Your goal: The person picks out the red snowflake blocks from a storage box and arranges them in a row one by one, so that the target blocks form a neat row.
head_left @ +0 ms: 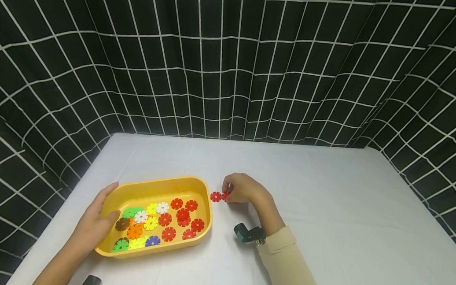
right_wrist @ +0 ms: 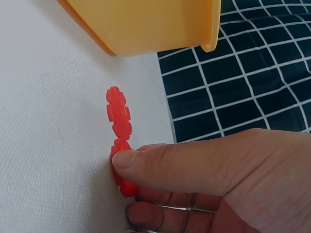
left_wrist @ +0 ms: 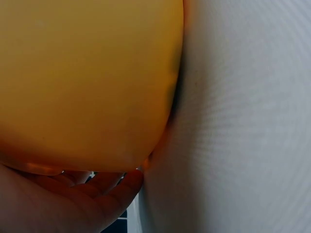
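Observation:
My left hand point(head_left: 94, 226) holds the left end of a yellow plastic basket point(head_left: 157, 186), its thumb over the rim and its other fingers along the outside wall. In the left wrist view those fingers point(left_wrist: 112, 194) lie against the basket's wall close to the white cloth. Right of the basket, my right hand point(head_left: 244, 188) pinches a red notched disc point(right_wrist: 116, 167) between thumb and fingers. Another red notched disc point(head_left: 216, 197) lies edge to edge with it on the basket side. Inside the basket are several such discs, among them a red disc point(head_left: 168, 234) and a blue disc point(head_left: 152, 241).
A white cloth point(head_left: 345, 221) covers the table. Black curtains point(head_left: 233, 63) with a white grid stand around its back and sides. A dark wrist camera mount point(head_left: 248, 233) sits by the right wrist, and another mount point(head_left: 89, 284) by the left.

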`<state>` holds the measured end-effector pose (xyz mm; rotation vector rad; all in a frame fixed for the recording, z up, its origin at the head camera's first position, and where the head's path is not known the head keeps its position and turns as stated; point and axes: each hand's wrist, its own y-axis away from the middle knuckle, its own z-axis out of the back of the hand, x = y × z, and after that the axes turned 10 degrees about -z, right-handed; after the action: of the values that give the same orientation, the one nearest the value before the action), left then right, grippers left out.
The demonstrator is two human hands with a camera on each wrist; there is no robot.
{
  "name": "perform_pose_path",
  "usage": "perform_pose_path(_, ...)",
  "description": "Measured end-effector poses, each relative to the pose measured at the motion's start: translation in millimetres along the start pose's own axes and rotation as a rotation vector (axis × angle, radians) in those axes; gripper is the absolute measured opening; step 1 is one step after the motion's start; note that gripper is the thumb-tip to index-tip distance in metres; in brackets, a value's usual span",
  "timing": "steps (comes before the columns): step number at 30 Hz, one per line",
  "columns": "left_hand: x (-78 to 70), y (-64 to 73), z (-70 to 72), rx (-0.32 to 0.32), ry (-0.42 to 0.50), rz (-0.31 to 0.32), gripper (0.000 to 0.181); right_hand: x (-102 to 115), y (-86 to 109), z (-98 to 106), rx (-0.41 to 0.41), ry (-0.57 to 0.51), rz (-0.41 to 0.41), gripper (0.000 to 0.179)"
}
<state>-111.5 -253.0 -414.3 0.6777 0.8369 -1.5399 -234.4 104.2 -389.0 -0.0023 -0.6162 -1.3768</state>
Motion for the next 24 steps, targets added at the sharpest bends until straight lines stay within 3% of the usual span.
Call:
perform_pose_path(10, -0.5, 0.1, -0.4, -0.002, -0.006, -0.007, 0.075, -2.1, -0.5, 0.3, -0.002, -0.007, 0.009, 0.016)
perform_pose_path(24, -3.0, 0.3, 0.6, 0.006, -0.012, 0.011, 0.075, 3.9, -3.4, -5.6, -0.028, -0.003, 0.099, 0.021)
